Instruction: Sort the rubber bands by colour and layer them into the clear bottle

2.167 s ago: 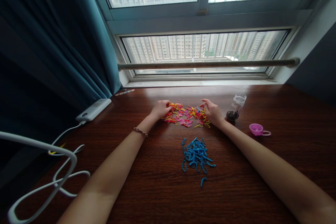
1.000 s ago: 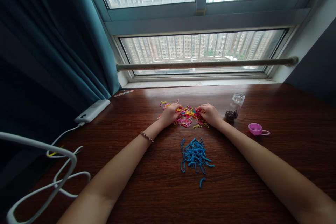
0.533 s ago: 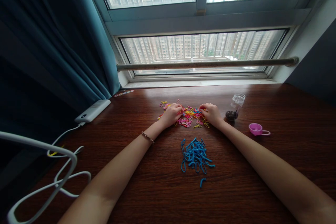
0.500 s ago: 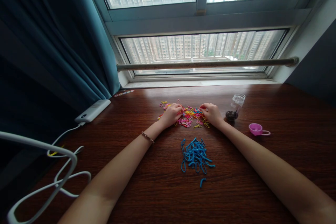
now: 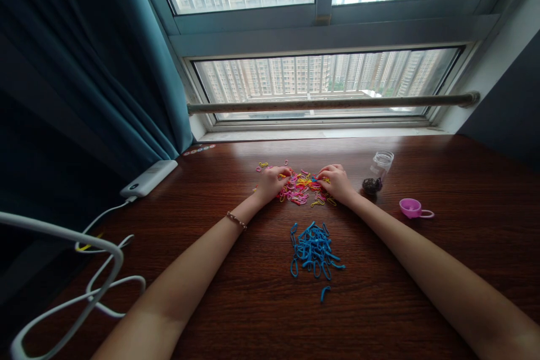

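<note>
A mixed pile of pink, yellow, red and orange elastic bands (image 5: 301,183) lies between my two hands. At its left side, my left hand (image 5: 272,184) is over the bands, with thumb and forefinger slightly apart. My right hand (image 5: 336,184) rests at the pile's right edge, fingertips closed around a blue elastic band (image 5: 314,179), partly hidden by the fingers. Nearer to me is a separate heap of blue elastic bands (image 5: 314,248). One loose blue band (image 5: 324,293) lies just below that heap.
A clear jar (image 5: 382,164) with dark contents stands right of my right hand. Beside it is a pink cup-shaped piece with a loop (image 5: 411,208). A white device (image 5: 149,178) with a looping white cable (image 5: 120,253) lies at left, by the curtain (image 5: 139,67).
My left hand has shifted slightly left, and its thumb and forefinger have parted. My right hand has moved a little left, over the pile's edge. The blue heap is unchanged.
</note>
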`<state>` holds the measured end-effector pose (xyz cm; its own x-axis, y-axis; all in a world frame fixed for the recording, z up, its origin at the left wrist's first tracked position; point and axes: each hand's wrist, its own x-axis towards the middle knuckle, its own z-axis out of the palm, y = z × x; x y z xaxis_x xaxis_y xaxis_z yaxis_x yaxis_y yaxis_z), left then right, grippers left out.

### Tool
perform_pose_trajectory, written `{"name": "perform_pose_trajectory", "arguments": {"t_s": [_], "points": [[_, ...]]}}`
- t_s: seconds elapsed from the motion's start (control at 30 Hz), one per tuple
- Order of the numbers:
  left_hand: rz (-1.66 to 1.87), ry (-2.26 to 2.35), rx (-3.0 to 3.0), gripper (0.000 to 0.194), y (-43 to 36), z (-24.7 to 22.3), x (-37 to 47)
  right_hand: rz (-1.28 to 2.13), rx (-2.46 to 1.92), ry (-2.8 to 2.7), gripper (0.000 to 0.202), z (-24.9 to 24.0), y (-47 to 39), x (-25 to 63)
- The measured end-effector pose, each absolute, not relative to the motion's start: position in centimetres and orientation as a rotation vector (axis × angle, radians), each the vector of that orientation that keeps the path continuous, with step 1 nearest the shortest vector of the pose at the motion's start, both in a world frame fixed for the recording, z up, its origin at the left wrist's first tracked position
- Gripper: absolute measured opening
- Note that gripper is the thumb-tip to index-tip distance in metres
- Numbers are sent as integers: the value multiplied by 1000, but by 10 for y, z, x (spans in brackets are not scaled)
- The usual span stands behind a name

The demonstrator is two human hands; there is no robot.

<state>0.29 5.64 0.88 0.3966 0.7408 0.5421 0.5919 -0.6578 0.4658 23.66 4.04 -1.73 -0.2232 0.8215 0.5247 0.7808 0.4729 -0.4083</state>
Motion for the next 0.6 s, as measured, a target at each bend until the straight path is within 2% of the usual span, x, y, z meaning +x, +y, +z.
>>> {"name": "perform_pose_trajectory", "arguments": {"t_s": [0.17, 0.33, 0.6], "points": [[1131, 1209, 2367, 7, 56, 11, 3, 80, -1291, -1948, 5, -13, 38, 237], [1127, 1184, 2349, 15, 56, 11, 3, 169, -1312, -1825, 8, -9, 36, 238], [1064, 974, 2387, 12, 49, 16, 8, 240, -1265, -1783, 17, -7, 38, 239]]}}
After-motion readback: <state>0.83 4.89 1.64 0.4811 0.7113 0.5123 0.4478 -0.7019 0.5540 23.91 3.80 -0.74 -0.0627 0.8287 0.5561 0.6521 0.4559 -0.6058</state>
